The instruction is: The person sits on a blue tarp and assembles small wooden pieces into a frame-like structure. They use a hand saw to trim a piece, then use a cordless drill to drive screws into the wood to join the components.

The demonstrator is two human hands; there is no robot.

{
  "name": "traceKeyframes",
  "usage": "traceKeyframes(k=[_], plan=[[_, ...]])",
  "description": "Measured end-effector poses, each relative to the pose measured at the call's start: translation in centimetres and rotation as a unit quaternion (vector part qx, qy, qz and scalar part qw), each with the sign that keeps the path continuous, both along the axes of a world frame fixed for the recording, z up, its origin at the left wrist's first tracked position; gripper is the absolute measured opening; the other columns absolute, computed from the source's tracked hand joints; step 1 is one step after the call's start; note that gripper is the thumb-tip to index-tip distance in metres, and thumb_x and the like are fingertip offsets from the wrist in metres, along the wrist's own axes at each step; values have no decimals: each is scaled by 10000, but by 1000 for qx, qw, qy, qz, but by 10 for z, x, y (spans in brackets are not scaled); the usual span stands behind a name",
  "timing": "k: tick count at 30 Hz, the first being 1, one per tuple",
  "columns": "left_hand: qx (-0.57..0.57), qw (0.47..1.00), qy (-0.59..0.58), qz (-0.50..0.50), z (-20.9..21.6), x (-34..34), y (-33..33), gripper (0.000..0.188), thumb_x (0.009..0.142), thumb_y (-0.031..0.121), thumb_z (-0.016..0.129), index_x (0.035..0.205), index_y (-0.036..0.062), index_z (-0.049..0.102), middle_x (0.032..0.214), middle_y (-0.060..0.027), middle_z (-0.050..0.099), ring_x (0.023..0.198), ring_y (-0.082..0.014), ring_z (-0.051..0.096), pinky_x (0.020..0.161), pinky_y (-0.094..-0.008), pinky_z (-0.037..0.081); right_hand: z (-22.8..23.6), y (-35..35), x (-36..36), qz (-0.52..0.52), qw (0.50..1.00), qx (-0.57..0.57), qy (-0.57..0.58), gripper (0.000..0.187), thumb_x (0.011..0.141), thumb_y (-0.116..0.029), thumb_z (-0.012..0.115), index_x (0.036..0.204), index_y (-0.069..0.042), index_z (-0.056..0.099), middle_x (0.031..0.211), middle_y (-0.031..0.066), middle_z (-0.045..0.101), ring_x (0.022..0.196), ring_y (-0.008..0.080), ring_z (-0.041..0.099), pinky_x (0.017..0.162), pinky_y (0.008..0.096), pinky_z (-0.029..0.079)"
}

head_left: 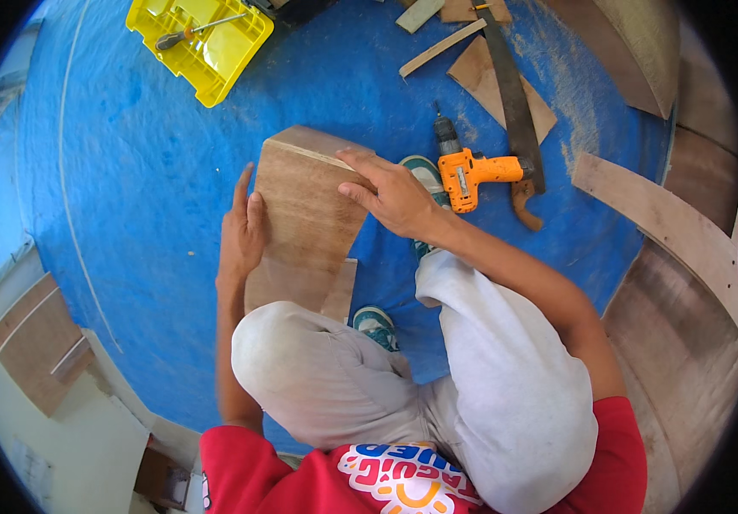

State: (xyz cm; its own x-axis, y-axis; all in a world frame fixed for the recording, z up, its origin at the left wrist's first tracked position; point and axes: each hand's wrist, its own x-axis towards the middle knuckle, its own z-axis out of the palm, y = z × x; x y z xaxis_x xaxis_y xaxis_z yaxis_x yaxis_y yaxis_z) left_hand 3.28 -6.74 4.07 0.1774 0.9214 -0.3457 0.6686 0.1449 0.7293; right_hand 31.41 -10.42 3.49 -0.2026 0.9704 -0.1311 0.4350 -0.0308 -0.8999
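Note:
A brown plywood piece [305, 214] stands tilted in front of my knees, with a second panel [322, 140] meeting it along its far edge. My right hand [395, 197] grips the right side near that corner. Its thumb lies on the broad face and its index finger along the edge; the other fingers are mostly hidden. Against the left side rests my left hand [244, 236], fingers stretched out and pointing away from me. A narrow strip of wood [340, 291] shows beside the lower end of the plywood, partly behind my knee.
An orange cordless drill [470, 176] lies right of my foot, beside a handsaw [515, 103] and wood offcuts [482, 81]. A yellow case lid [228, 73] holds a screwdriver [182, 38]. Plywood boards [660, 218] line the right. Blue sheeting [146, 180] covers the floor.

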Motion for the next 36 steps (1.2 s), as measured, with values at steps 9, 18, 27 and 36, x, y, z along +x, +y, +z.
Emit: traceKeyframes(k=[9, 18, 27, 36], plan=[[-115, 990, -25, -73, 5, 3, 43, 549, 1135, 425, 362, 1545, 76, 473, 751, -96, 532, 705, -167, 488, 689, -365, 463, 7, 13, 9, -18, 997, -59, 44, 499, 1057, -310, 611, 1430, 18, 569, 1331, 262, 661, 1092, 351, 700, 928, 395, 546], [28, 993, -101, -50, -15, 34, 62, 500, 1137, 381, 415, 1452, 34, 588, 1053, -109, 712, 925, -159, 616, 886, -329, 514, 6, 15, 8, -32, 996, -57, 54, 467, 1056, -253, 604, 1442, 8, 570, 1326, 238, 678, 1083, 311, 709, 942, 376, 545], [-46, 980, -185, -59, -7, 33, 70, 453, 1127, 354, 479, 1445, 59, 610, 1117, -34, 698, 1000, -100, 595, 897, -269, 497, 10, 16, 7, -39, 989, -99, 101, 454, 1031, -249, 618, 1384, 36, 602, 1379, 257, 631, 1233, 402, 643, 1028, 416, 515], [-32, 978, -205, -15, -13, 42, 63, 465, 1128, 363, 481, 1444, 46, 607, 1129, -42, 710, 1010, -102, 603, 918, -277, 503, 3, 8, 4, -28, 995, -71, 70, 506, 1064, -273, 585, 1476, 15, 530, 1497, 225, 563, 1315, 351, 601, 1079, 398, 491]])
